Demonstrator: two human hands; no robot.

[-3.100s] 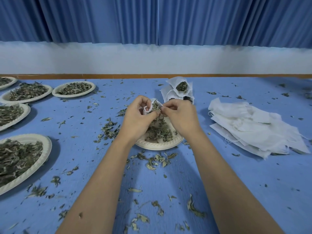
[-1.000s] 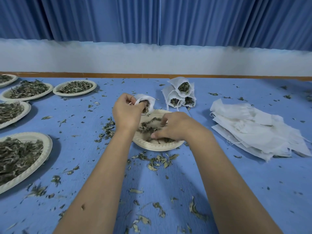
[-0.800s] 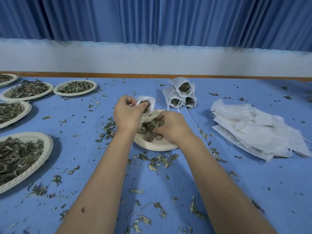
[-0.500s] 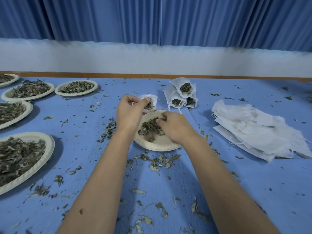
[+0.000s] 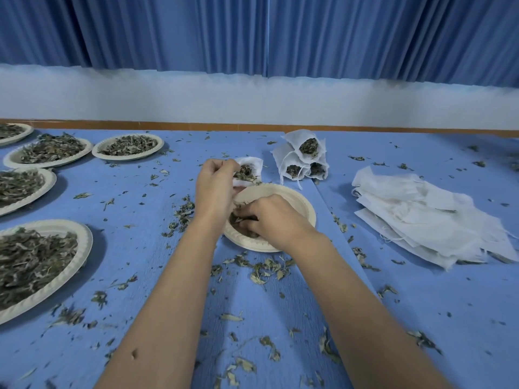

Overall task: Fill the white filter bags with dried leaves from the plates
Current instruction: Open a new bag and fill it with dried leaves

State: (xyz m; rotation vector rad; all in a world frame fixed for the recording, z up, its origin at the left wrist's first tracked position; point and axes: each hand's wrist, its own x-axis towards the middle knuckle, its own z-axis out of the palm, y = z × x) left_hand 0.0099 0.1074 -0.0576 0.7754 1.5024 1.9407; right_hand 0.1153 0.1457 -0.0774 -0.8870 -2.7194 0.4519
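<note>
Near the middle of the blue table (image 5: 421,318), my left hand (image 5: 213,189) pinched a white filter bag (image 5: 251,167) by its mouth at the 11 o'clock edge of a nearly emptied paper plate (image 5: 295,203). Some leaf was already showing inside the bag. My right hand (image 5: 269,220) had its fingers curled round a clump of dried leaves (image 5: 235,219), the little that remained on the plate's 8 o'clock side.

Three filled bags (image 5: 304,161) lay stacked at 1 o'clock, mouths facing me and not drawn shut. A pile of empty filter bags (image 5: 421,217) sat at 3 o'clock. Five heaped plates ran from the nearest plate (image 5: 85,242) at 8 o'clock off toward 10 o'clock. Spilled leaves (image 5: 264,269) littered the table at 6 o'clock.

By my reckoning the job was at an early stage. Three bags were done, a fourth was partly filled and one plate was almost used up. Most of the empty bags and the heaped plates looked untouched.
</note>
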